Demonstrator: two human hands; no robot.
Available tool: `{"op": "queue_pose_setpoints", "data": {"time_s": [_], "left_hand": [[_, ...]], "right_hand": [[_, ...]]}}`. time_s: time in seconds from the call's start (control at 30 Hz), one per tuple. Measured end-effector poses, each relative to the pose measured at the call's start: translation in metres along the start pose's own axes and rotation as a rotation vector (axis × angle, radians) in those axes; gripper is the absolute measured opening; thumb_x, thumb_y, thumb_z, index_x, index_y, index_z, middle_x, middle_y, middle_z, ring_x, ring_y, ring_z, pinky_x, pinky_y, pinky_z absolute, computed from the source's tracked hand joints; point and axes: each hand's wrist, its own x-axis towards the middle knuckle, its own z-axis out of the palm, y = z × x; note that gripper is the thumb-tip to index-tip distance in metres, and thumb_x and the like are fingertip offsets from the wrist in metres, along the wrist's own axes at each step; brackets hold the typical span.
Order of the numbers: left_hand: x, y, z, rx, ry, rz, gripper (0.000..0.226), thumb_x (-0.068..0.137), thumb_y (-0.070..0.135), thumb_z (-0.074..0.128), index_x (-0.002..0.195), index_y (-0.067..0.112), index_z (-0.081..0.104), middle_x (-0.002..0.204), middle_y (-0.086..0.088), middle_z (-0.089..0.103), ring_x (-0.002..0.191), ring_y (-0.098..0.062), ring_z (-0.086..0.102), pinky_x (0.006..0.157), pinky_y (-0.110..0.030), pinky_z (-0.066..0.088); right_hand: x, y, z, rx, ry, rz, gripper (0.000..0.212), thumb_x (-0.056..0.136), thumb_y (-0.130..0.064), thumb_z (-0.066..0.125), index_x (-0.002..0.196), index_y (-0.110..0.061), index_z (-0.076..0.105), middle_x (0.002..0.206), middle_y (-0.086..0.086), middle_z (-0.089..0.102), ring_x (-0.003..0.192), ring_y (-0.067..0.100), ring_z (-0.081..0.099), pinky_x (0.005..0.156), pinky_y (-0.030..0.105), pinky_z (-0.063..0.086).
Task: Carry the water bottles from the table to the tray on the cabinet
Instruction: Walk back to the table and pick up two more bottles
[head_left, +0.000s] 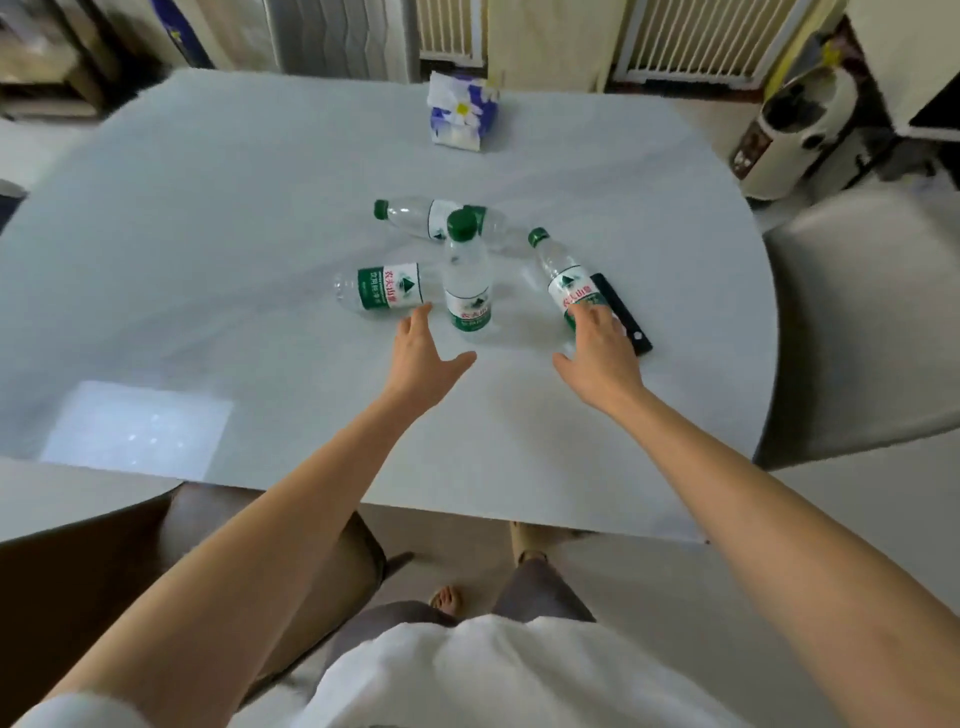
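both hands (423, 358) spread, reaching for bottles (467, 280)

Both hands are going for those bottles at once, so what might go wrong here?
The left hand reaches between the upright bottle and a lying bottle; a nudge could topple the upright one. The right hand touches the bottle resting against a black flat object, which might get dragged along. The lying bottles, including the far one, could roll if bumped.

White short-slv top (498, 670), grey-brown trousers (540, 592), bare forearms, bare toes (447, 597) w/ sandal strap.
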Motion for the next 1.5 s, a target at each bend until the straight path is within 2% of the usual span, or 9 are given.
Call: {"op": "queue_pose_setpoints", "data": {"time_s": [0.3, 0.5, 0.63, 0.8, 1.0, 1.13, 1.2, 1.3, 1.5], "left_hand": [[0.072, 0.020, 0.033, -0.383, 0.156, -0.169, 0.095, 0.071, 0.034, 0.081, 0.147, 0.019, 0.025, 0.144, 0.001, 0.044, 0.132, -0.016, 0.044, 0.110, -0.038, 0.038], [0.090, 0.020, 0.049, -0.427, 0.235, -0.181, 0.083, 0.060, 0.041, 0.085, 0.131, 0.019, 0.048, 0.116, 0.003, 0.064, 0.106, -0.014, 0.061, 0.089, -0.035, 0.054], [0.086, 0.018, 0.051, -0.439, 0.256, -0.170, 0.062, 0.056, 0.043, 0.085, 0.109, 0.021, 0.061, 0.100, 0.004, 0.070, 0.095, -0.012, 0.067, 0.082, -0.034, 0.057], [0.059, 0.008, 0.060, -0.593, 0.238, -0.332, 0.058, 0.055, 0.042, 0.082, 0.105, 0.016, 0.068, 0.098, -0.001, 0.074, 0.091, -0.014, 0.071, 0.080, -0.034, 0.058], [0.020, -0.005, 0.062, -0.735, 0.164, -0.452, 0.019, 0.076, 0.015, 0.077, 0.093, 0.018, 0.068, 0.082, 0.001, 0.072, 0.071, -0.008, 0.069, 0.063, -0.020, 0.053], [0.011, -0.004, 0.040, -0.916, 0.137, -0.436, 0.038, 0.065, 0.033, 0.076, 0.098, 0.017, 0.067, 0.090, -0.007, 0.072, 0.082, -0.020, 0.070, 0.077, -0.033, 0.057], [0.001, -0.003, 0.029, -1.063, 0.168, -0.438, 0.057, 0.064, 0.036, 0.078, 0.111, 0.009, 0.059, 0.091, -0.013, 0.070, 0.081, -0.026, 0.071, 0.076, -0.038, 0.059], [-0.030, -0.006, 0.017, -1.240, 0.225, -0.418, 0.048, 0.079, 0.030, 0.069, 0.116, 0.004, 0.051, 0.083, -0.011, 0.069, 0.073, -0.027, 0.071, 0.068, -0.037, 0.060], [-0.142, -0.044, 0.005, -1.362, 0.468, -0.437, 0.047, 0.081, 0.035, 0.069, 0.113, 0.001, 0.061, 0.091, -0.015, 0.070, 0.075, -0.028, 0.067, 0.077, -0.041, 0.055]], "right_hand": [[0.134, 0.030, 0.015, 0.073, -0.098, 0.067, 0.070, 0.076, -0.026, 0.074, 0.131, -0.006, 0.035, 0.128, 0.020, 0.045, 0.117, 0.039, 0.045, 0.089, 0.042, 0.042], [0.142, 0.027, 0.030, -0.009, -0.056, -0.024, 0.069, 0.076, -0.022, 0.073, 0.131, -0.006, 0.036, 0.124, 0.021, 0.048, 0.112, 0.039, 0.047, 0.087, 0.041, 0.041], [0.141, 0.022, 0.045, 0.020, -0.232, -0.098, 0.076, 0.073, -0.029, 0.074, 0.133, -0.009, 0.032, 0.122, 0.018, 0.049, 0.110, 0.038, 0.050, 0.085, 0.041, 0.045], [0.138, 0.018, 0.059, 0.115, -0.314, -0.020, 0.081, 0.064, -0.031, 0.078, 0.128, -0.009, 0.034, 0.123, 0.015, 0.053, 0.110, 0.036, 0.053, 0.081, 0.039, 0.046], [0.121, 0.023, 0.045, 0.443, -0.313, 0.074, 0.061, 0.065, -0.025, 0.076, 0.112, -0.009, 0.040, 0.094, 0.003, 0.059, 0.088, 0.031, 0.060, 0.068, 0.031, 0.043], [0.107, -0.002, 0.015, 0.807, -0.326, 0.043, 0.048, 0.071, -0.019, 0.076, 0.106, -0.013, 0.045, 0.085, -0.003, 0.061, 0.082, 0.023, 0.064, 0.072, 0.035, 0.052], [0.101, -0.021, -0.001, 1.018, -0.419, 0.050, 0.042, 0.076, -0.017, 0.076, 0.107, -0.014, 0.048, 0.087, 0.000, 0.064, 0.075, 0.017, 0.067, 0.068, 0.033, 0.056], [0.078, -0.049, -0.013, 1.164, -0.637, 0.020, 0.035, 0.082, -0.021, 0.073, 0.110, -0.015, 0.054, 0.086, 0.004, 0.066, 0.068, 0.016, 0.067, 0.060, 0.029, 0.056], [-0.018, -0.097, 0.009, 1.040, -0.989, -0.169, 0.040, 0.077, -0.029, 0.074, 0.111, -0.015, 0.057, 0.102, 0.015, 0.070, 0.081, 0.029, 0.070, 0.069, 0.037, 0.058]]}}
